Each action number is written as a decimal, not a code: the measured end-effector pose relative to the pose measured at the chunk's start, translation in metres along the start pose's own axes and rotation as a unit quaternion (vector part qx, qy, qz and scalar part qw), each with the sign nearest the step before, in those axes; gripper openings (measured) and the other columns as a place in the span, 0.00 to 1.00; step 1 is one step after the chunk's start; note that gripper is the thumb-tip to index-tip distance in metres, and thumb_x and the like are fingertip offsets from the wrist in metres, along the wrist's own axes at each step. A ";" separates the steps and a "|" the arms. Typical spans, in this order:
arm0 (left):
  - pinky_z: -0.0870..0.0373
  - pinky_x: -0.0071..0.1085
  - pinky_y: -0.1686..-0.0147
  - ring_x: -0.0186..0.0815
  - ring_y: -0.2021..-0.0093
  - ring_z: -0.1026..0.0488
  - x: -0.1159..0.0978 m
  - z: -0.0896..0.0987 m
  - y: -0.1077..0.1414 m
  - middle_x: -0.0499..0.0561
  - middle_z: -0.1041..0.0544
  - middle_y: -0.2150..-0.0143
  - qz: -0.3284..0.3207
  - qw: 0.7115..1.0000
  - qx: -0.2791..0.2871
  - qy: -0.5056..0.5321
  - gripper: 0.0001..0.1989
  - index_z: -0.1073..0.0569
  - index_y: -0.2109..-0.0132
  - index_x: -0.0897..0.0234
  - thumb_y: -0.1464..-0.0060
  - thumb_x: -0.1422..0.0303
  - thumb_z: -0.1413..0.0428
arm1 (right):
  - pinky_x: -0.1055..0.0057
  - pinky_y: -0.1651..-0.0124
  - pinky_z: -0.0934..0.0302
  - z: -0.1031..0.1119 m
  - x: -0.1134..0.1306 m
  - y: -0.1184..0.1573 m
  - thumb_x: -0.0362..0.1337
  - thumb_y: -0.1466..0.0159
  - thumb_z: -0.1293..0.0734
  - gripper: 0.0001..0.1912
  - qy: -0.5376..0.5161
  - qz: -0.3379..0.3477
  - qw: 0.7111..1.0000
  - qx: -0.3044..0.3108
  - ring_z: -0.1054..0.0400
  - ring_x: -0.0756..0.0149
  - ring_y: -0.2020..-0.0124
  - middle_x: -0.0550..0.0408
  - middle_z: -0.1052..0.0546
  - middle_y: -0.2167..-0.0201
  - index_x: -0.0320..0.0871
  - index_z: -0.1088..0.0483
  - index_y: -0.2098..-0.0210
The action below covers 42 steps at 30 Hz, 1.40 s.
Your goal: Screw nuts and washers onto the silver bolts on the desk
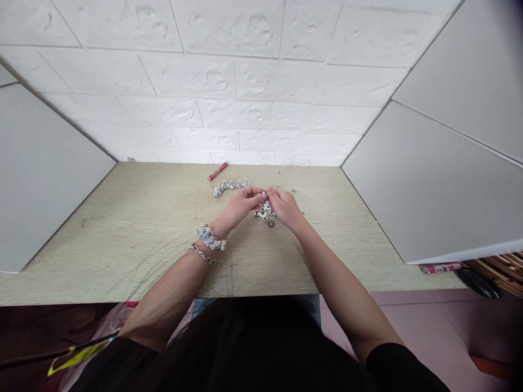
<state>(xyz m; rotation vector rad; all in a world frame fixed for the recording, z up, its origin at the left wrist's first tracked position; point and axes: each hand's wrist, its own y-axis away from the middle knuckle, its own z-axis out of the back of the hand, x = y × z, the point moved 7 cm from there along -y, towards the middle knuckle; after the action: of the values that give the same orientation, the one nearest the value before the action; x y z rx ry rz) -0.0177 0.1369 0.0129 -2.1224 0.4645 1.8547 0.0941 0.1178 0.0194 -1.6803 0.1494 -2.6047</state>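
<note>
My left hand (242, 206) and my right hand (283, 206) meet at the fingertips over the middle of the wooden table (163, 218). Both are pinched around something small that I cannot make out. Just below the fingers lies a loose pile of metal nuts and washers (265, 214), with a flat dark washer (271, 224) at its near edge. Several bolts with washers (231, 184) stand upright in a curved row beyond my left hand. Past my right hand are another bolt (278, 187) and a small nut (294, 190).
A red tube (217, 171) lies near the white brick-patterned wall (212, 76). Grey panels (457, 179) rise on both sides. At the right front edge are a red patterned item (441, 268), a dark object (479, 283) and a woven basket (504, 272).
</note>
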 end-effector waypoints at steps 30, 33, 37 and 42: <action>0.38 0.25 0.72 0.26 0.74 0.35 0.000 0.001 0.000 0.46 0.30 0.74 -0.019 1.000 0.003 -0.024 0.10 0.29 0.67 0.68 0.55 0.67 0.39 | 0.70 0.74 0.57 0.006 -0.006 -0.001 0.58 0.37 0.50 0.29 0.018 -0.016 0.999 -0.040 0.51 0.71 0.80 0.59 0.47 0.86 0.43 0.51 0.84; 0.38 0.25 0.72 0.26 0.74 0.35 0.000 0.001 -0.001 0.46 0.30 0.74 -0.024 0.999 0.004 -0.025 0.10 0.29 0.67 0.68 0.55 0.66 0.39 | 0.70 0.74 0.57 0.006 -0.003 0.000 0.57 0.37 0.49 0.29 0.032 -0.005 0.999 -0.035 0.50 0.71 0.80 0.59 0.46 0.86 0.43 0.50 0.85; 0.38 0.25 0.72 0.26 0.74 0.36 -0.001 0.001 -0.001 0.46 0.30 0.74 -0.024 0.999 0.002 -0.027 0.11 0.29 0.67 0.68 0.55 0.65 0.39 | 0.71 0.72 0.54 0.005 0.000 -0.001 0.48 0.37 0.46 0.21 0.019 0.017 1.000 -0.018 0.47 0.70 0.76 0.59 0.42 0.82 0.43 0.46 0.81; 0.39 0.26 0.73 0.27 0.74 0.35 -0.002 0.000 0.001 0.47 0.30 0.74 -0.028 0.998 0.008 -0.056 0.11 0.28 0.65 0.69 0.55 0.65 0.39 | 0.73 0.69 0.50 0.003 -0.004 -0.005 0.34 0.43 0.44 0.03 -0.073 0.025 0.997 -0.008 0.46 0.70 0.73 0.61 0.41 0.76 0.45 0.47 0.72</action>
<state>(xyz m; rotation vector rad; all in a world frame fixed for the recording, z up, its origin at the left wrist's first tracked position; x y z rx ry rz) -0.0184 0.1361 0.0153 -1.9881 0.3891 1.9194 0.0985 0.1229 0.0174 -1.8396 0.2040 -2.4397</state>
